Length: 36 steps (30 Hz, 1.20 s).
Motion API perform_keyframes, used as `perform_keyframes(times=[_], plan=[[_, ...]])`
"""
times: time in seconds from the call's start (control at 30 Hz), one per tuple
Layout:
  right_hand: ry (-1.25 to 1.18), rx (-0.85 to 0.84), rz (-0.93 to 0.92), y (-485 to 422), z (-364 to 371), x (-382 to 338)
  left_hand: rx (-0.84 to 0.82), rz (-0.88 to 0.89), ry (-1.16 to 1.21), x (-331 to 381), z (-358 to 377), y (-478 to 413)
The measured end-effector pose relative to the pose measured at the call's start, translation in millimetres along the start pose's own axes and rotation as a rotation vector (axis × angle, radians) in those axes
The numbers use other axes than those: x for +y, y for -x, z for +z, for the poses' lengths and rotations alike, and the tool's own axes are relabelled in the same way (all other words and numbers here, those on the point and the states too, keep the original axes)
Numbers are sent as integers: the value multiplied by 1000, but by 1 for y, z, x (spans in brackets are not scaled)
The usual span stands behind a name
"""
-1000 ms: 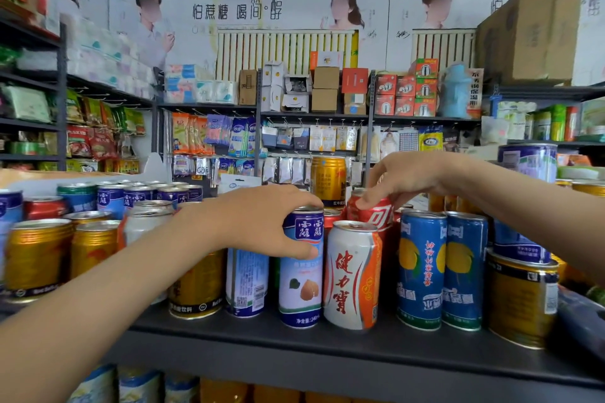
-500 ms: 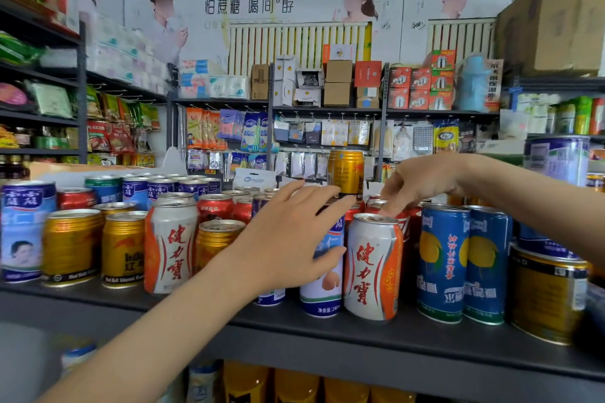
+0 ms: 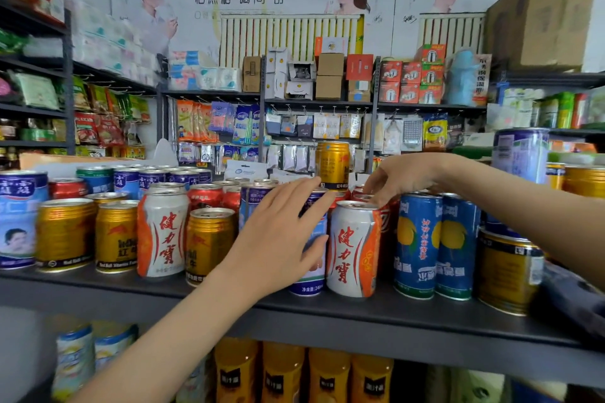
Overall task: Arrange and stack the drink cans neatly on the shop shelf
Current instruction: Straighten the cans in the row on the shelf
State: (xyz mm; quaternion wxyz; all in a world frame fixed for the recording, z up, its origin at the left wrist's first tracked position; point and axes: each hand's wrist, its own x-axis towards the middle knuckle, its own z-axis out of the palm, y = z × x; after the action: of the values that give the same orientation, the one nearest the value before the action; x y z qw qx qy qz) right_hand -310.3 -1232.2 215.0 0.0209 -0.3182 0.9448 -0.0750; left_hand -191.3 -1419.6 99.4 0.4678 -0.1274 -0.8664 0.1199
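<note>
Compared with a second earlier, the left hand (image 3: pixel 281 235) is no longer wrapping the top of the blue-and-white can (image 3: pixel 311 283). Its fingers are now lying straight and spread, a wide grip holding nothing, with the palm covering the can's front and the thumb lying across its label. The right hand (image 3: pixel 402 178), which was clasping a red can a second ago, is now reaching down with curled fingers onto the tops of the red cans (image 3: pixel 388 229) in the second row; whether its grip is pinching a rim or only touching cannot be told. The blue-and-white can is standing upright near the front edge of the shelf (image 3: pixel 360 312), just beside the white-and-orange can (image 3: pixel 352 249) on its right. Left of the hand, a gold can (image 3: pixel 208 245) and a second white-and-orange can (image 3: pixel 162 232) are standing close together, leaving only narrow gaps. Two tall blue cans (image 3: pixel 417 245) are filling the front row beside the red ones, with a large gold tin (image 3: pixel 507 271) beyond them. A bare strip of shelf is running along the front lip. One stacked gold can (image 3: pixel 332 163) is sitting on the rear cans, between the two hands. Orange bottles (image 3: pixel 281 373) are standing on the level below.
</note>
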Motion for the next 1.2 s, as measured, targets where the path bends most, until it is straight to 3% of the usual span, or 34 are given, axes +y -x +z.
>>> perform_keyframes(times=[0.23, 0.57, 0.77, 1.0, 1.2], plan=[[0, 267, -56, 43, -4, 5, 19, -38, -28, 10, -2, 4], [413, 169, 50, 73, 14, 14, 22, -44, -5, 36, -6, 0], [231, 259, -70, 90, 13, 15, 58, -24, 0, 46, -9, -1], [228, 585, -206, 120, 29, 19, 129, -74, 62, 59, -13, -7], [-15, 1013, -188, 162, 9, 25, 221, -175, 231, 77, -22, -23]])
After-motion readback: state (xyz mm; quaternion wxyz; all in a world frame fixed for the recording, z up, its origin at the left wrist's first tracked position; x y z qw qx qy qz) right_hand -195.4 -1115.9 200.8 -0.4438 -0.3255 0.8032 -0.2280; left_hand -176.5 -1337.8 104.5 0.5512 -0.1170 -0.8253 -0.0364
